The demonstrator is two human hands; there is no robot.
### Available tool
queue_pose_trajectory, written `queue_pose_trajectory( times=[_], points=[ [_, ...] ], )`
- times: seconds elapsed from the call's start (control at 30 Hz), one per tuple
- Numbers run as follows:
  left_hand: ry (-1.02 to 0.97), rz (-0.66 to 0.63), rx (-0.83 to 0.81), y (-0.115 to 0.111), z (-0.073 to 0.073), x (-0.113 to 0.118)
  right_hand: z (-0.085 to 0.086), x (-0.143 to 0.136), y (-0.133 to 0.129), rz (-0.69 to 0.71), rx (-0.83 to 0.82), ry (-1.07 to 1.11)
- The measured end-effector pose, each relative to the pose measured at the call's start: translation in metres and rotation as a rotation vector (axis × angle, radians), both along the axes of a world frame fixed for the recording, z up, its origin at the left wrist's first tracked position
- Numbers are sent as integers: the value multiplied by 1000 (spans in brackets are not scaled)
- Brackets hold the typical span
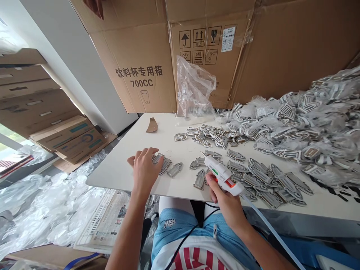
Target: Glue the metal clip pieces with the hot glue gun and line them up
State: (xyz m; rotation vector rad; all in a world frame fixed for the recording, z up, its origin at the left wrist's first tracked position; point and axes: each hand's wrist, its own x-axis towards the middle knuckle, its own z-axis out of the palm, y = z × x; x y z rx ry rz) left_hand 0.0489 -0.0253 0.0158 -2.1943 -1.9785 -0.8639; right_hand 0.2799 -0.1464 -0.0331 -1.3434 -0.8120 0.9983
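My left hand [145, 165] rests at the left part of the white table [112, 165], fingers curved and apart over a few grey metal pieces [165, 165]; whether it grips one is hidden. Another pointed metal piece [174, 170] lies just right of it. My right hand [225, 198] is wrapped round the handle of a white glue gun [222, 174], whose nozzle points up and left. Under and beside the gun lie several loose metal pieces [260, 176], spread over the table's right half.
Plastic-wrapped metal pieces [295, 131] are heaped at the right. A clear plastic bag [194, 90] leans on a large cardboard box [143, 48] behind the table. A brown scrap [152, 125] lies at the back left. Plastic bags [53, 210] and a newspaper [107, 217] cover the floor.
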Motion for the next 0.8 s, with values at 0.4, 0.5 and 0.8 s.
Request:
queue_pose_trajectory(
  times=[0.4,0.5,0.8],
  points=[
    [-94,-502,-331,-46,-20,80,-4,6,4,33,5,68],
    [-78,-504,-349,-48,-27,85,-5,8,4,52,-13,41],
    [-173,-498,-446,-47,-27,86,-5,8,4,60,-69,36]
  ],
)
